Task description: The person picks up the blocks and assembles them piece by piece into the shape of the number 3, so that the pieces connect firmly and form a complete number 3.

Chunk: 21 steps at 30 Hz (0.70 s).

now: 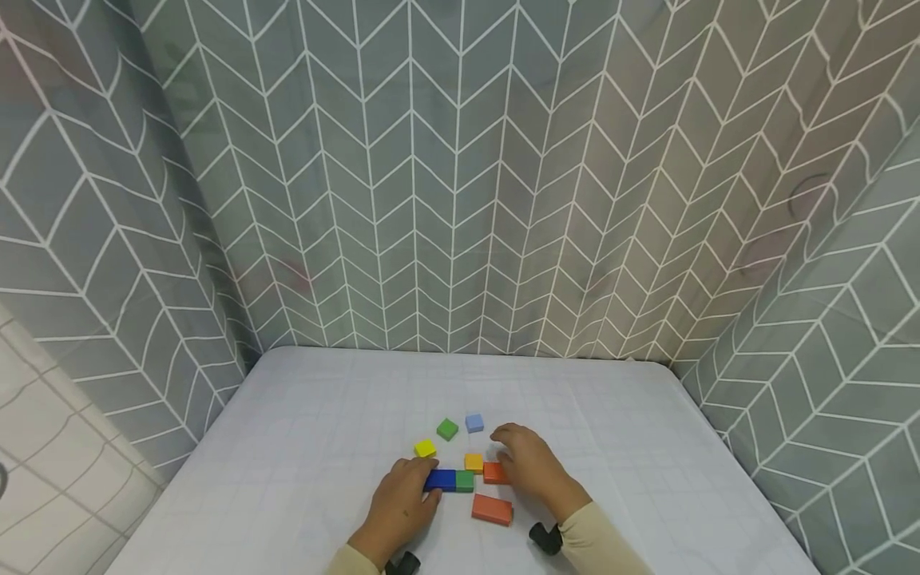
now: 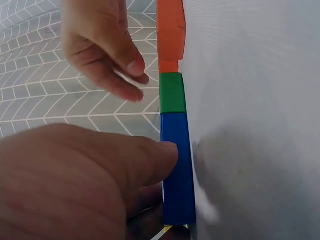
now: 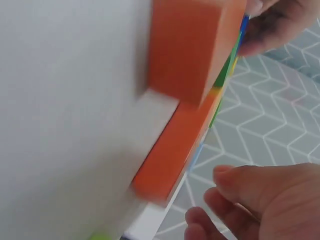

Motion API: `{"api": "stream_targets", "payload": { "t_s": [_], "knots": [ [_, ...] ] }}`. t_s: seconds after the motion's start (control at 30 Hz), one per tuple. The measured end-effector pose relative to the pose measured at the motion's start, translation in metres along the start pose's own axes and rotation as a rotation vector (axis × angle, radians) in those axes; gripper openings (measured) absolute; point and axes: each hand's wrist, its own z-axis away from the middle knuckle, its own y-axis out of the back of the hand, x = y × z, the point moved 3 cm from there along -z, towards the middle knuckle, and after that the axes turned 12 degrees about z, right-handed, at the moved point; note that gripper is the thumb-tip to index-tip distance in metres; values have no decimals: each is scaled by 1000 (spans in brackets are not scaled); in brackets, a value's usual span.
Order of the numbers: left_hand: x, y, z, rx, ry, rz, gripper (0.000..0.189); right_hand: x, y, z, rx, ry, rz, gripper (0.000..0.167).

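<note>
My left hand (image 1: 401,501) holds a long blue block (image 1: 442,480) at its left part, with the thumb (image 2: 162,155) on its near face and the other fingers mostly hidden behind. A small green block (image 1: 464,481) lies end to end against the blue one. My right hand (image 1: 533,463) hovers beside an orange-red block (image 1: 496,473), its fingers loosely bent and apart, holding nothing. Just left of that block sits a yellow-orange cube (image 1: 473,462). Nearer to me lies a second orange-red block (image 1: 492,509), large in the right wrist view.
Farther back on the white table (image 1: 323,399) are a yellow block (image 1: 425,448), a lighter green block (image 1: 447,430) and a light blue block (image 1: 474,423). A patterned grey curtain (image 1: 460,200) closes off the back and sides. Black straps (image 1: 546,539) show at the wrists.
</note>
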Motion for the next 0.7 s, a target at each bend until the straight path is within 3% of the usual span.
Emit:
{"api": "stream_targets", "payload": {
  "t_s": [0.3, 0.7],
  "knots": [
    [-2, -2, -2, 7, 9, 4, 47, 27, 2, 8, 28, -49, 99, 25],
    [-1, 0, 0, 2, 21, 3, 46, 46, 3, 18, 15, -107, 129, 25]
  ]
}}
